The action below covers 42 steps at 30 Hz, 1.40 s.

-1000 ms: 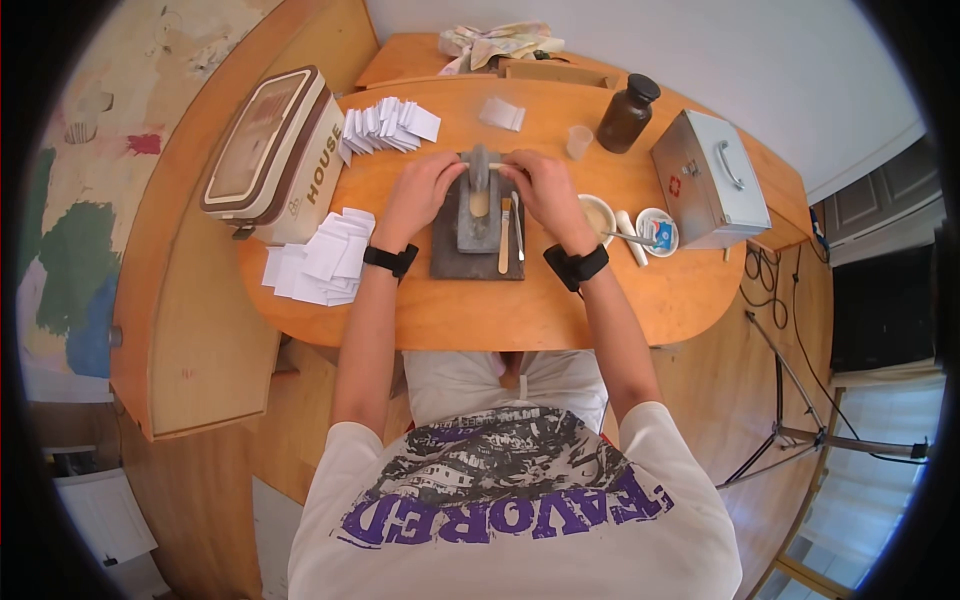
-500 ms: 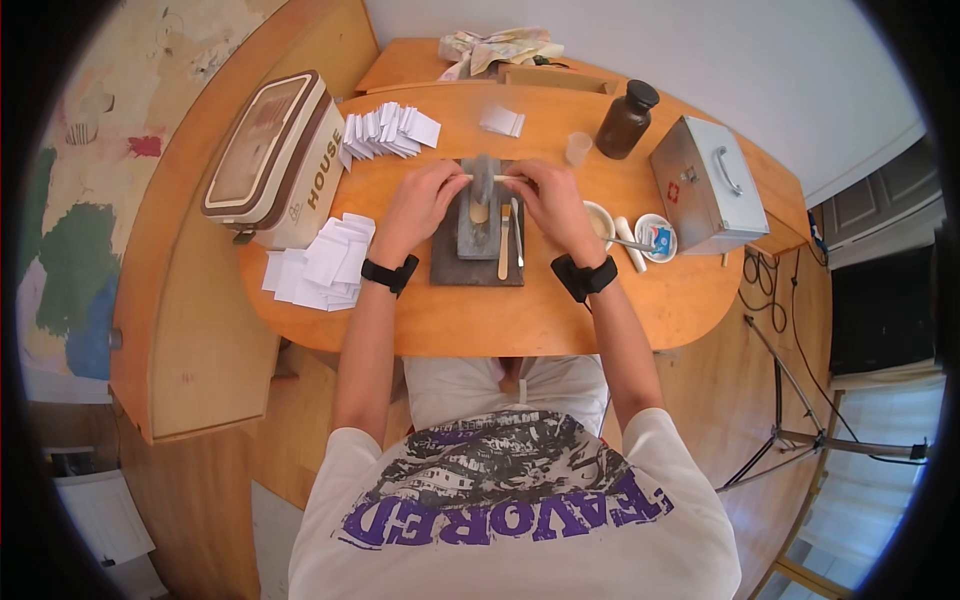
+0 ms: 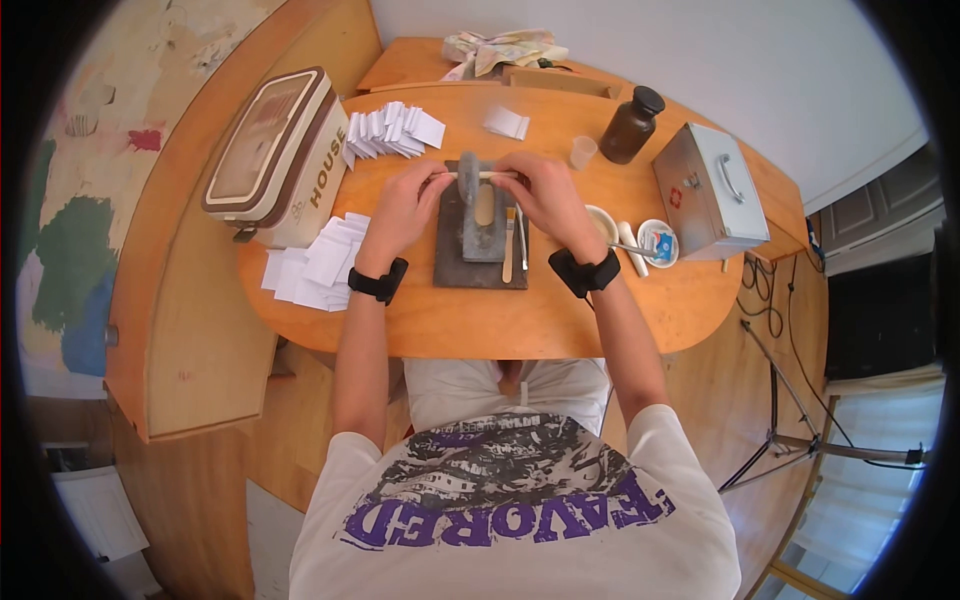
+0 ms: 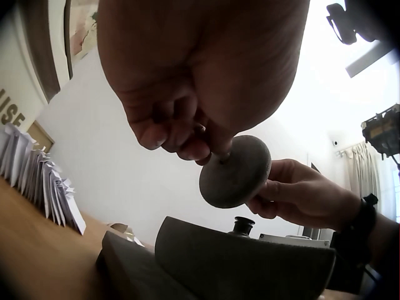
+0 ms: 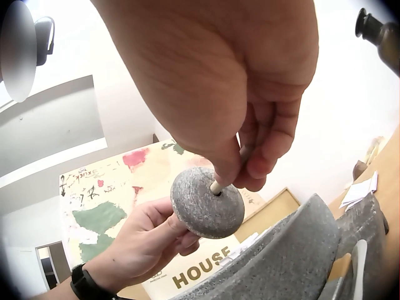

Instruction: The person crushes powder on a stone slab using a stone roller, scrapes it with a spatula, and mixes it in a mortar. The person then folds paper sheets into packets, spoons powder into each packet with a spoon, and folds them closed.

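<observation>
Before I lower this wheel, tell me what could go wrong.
The stone wheel hangs above the trough on a thin rod, pinched by your left hand and right hand; if either grip slips, it could drop and chip something. It also looks left of the trough's middle, so it might strike the rim. The brush close beside could get knocked.

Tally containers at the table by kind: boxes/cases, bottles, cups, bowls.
Boxes/cases: 2 (HOUSE box, silver case)
Bottles: 1 (dark bottle)
Cups: 1 (translucent cup)
Bowls: 2 (left bowl, right bowl)
Total: 6
</observation>
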### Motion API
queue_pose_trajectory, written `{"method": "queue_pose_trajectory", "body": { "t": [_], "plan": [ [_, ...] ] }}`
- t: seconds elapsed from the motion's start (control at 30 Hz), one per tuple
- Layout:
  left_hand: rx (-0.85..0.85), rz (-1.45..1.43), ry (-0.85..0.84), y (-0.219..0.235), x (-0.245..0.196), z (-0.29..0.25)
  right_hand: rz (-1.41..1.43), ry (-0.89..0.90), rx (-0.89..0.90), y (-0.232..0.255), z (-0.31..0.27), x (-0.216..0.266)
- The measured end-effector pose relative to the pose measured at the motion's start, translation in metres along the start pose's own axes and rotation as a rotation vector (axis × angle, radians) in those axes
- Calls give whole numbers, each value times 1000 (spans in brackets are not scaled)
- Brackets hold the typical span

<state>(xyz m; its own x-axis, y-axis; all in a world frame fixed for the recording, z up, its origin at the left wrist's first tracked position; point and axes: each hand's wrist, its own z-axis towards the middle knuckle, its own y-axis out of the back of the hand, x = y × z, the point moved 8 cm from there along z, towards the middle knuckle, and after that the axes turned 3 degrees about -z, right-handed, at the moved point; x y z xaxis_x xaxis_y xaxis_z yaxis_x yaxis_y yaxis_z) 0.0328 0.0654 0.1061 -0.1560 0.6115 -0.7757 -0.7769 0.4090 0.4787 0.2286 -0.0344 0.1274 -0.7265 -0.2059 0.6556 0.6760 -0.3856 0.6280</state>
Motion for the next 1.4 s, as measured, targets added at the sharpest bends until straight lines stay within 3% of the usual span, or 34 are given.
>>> {"method": "queue_pose_trajectory", "body": {
  "t": [0.17, 0.37, 0.5, 0.63, 0.97, 1.17, 1.3, 1.4],
  "plan": [
    [-44, 45, -60, 8, -3, 0, -21, 63, -5, -7, 8, 2],
    [46, 14, -50, -9, -8, 2, -15, 48, -31, 4, -9, -6],
    [149, -127, 32, -26, 4, 3, 27, -31, 8, 5, -14, -18],
    [136, -300, 136, -30, 17, 6, 5, 78, -29, 4, -11, -14],
    [217, -139, 296, -35, 22, 15, -106, 162, -23, -1, -8, 5],
    [188, -167, 326, -37, 29, 16, -140, 146, -21, -2, -9, 6],
    [149, -268, 443, -38, 22, 10, -115, 155, -34, 3, -12, 11],
    [131, -334, 500, -39, 29, 8, -81, 146, -170, 16, -20, 12]
  ]
}}
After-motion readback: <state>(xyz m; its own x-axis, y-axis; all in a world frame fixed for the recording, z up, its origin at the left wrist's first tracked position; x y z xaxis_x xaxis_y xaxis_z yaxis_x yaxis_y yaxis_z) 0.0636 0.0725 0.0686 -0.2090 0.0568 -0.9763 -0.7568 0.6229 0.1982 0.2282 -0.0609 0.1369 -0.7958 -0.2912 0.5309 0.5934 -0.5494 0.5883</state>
